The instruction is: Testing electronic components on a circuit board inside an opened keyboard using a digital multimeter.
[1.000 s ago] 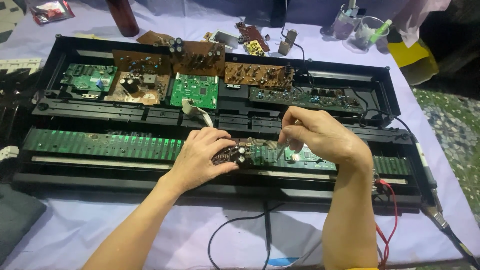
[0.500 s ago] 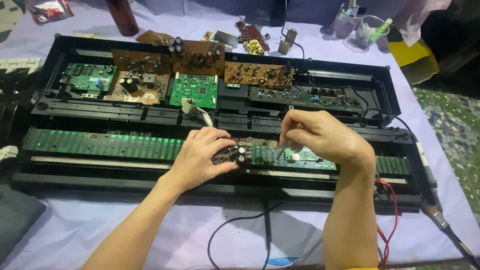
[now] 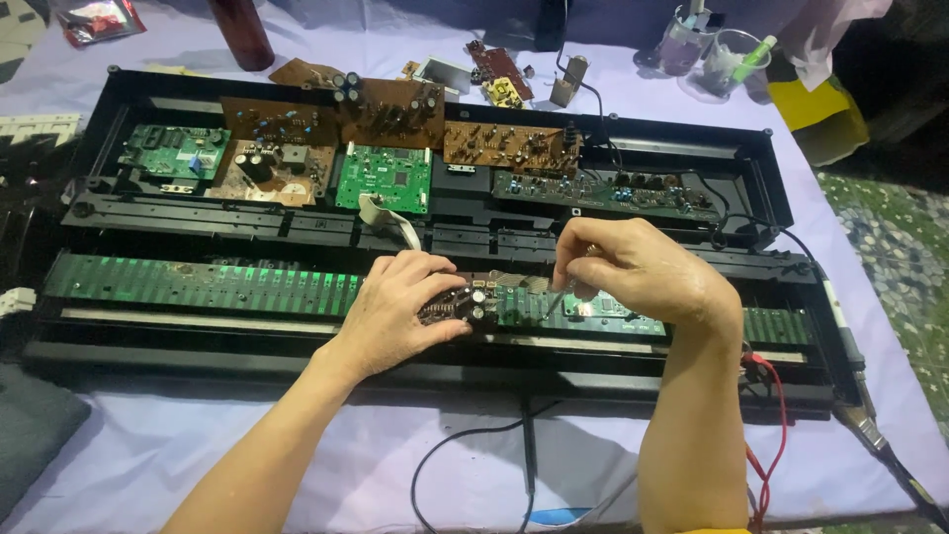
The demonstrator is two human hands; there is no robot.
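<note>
Fingers, left hand: curled down over a small dark circuit board studded with round capacitors, thumb and fingertips pressing it against the long green key-contact board; a firm grasp, not a loose rest.

Fingers, right hand: pinched together round a thin metal tool, tip angled down and left onto the green strip just beside the small board. What kind of tool it is cannot be told; only a sliver shows below the knuckles.

Change since a second ago: very little. Both hands sit in nearly the same spots as in the earlier views. The right hand has drawn slightly left, closer to the small board, and the tool tip now meets the strip nearer to it. The left hand's hold looks unchanged.

What that suggests: the work appears to be fine, stationary work at one point on the board, with the left hand steadying and the right doing the touching.

Where the worked thing is: the small board lies at mid-length of the open black keyboard chassis, front row, between the two hands.

Further back: a green square board and brown boards sit in the rear row, untouched.

Right edge: red leads trail off the chassis near the right forearm.

Hidden or unclear: the contact point under the right fingers, the underside of the small board, and the clear cups at the top, cut off.
</note>
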